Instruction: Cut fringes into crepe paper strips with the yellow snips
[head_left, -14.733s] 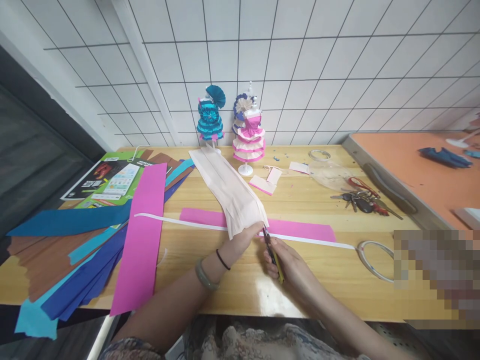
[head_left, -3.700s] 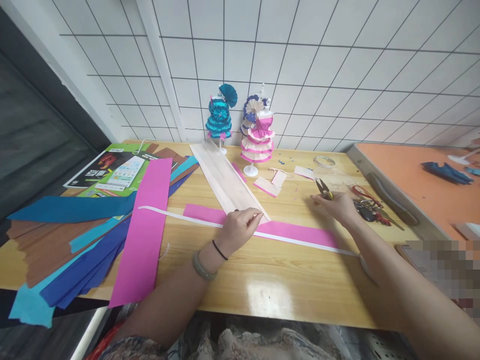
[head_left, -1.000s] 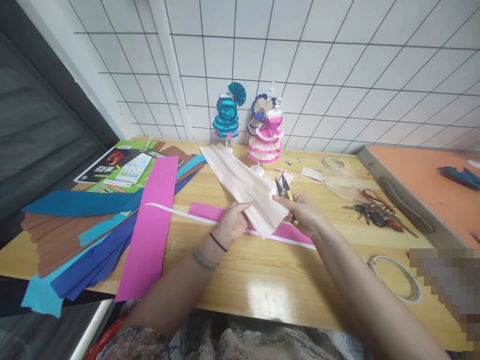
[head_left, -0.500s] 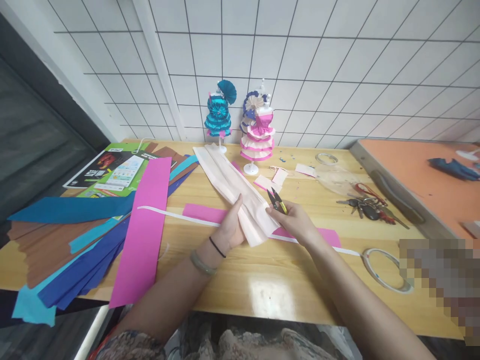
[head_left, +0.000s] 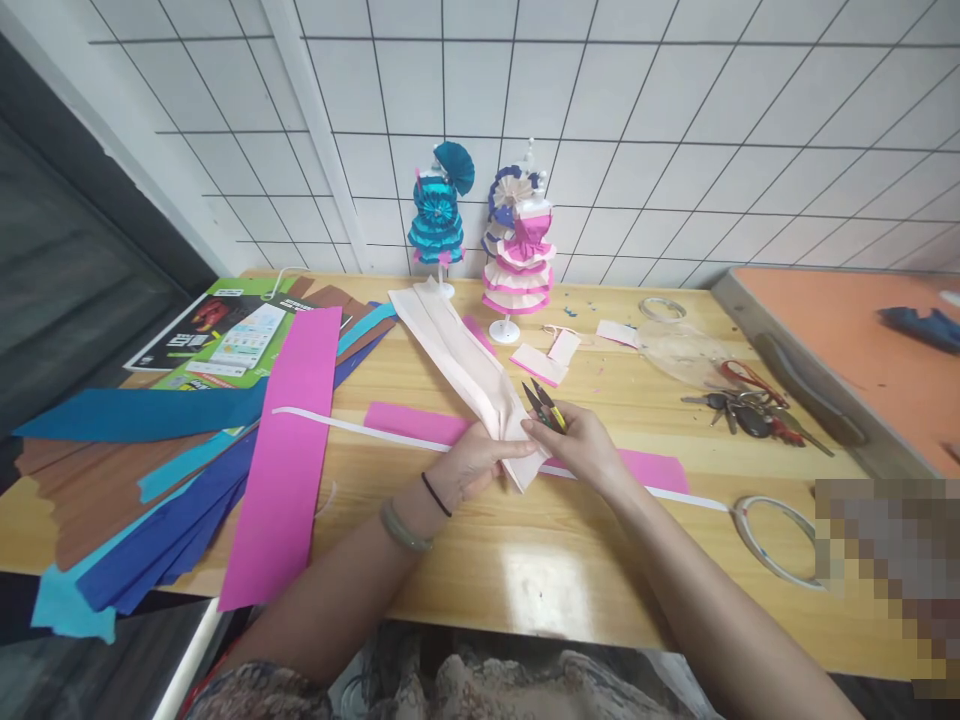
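A long pale pink crepe paper strip (head_left: 459,348) slants across the middle of the table, its near end lifted and gathered. My left hand (head_left: 474,464) grips that end from the left, thumb on top and fingers partly hidden below. From the other side my right hand (head_left: 582,446) pinches the paper's right edge while keeping a pair of thread snips (head_left: 546,404) in the palm, blades pointing up and away. Under the hands lie a bright pink paper strip (head_left: 651,470) and a narrow white tape (head_left: 390,437) running sideways.
Small dress forms in ruffled paper, one teal (head_left: 437,222) and one pink (head_left: 517,270), stand at the back. Coloured paper strips (head_left: 169,545) overlap at left beside a wide pink sheet (head_left: 289,450). Keys (head_left: 752,420), a tape roll (head_left: 776,572) and an orange-topped surface (head_left: 832,340) are at right.
My left thumb has come over the pale strip's near end, and the paper there is squeezed narrower. My right hand has shifted slightly left, still with the snips. The view has tilted slightly.
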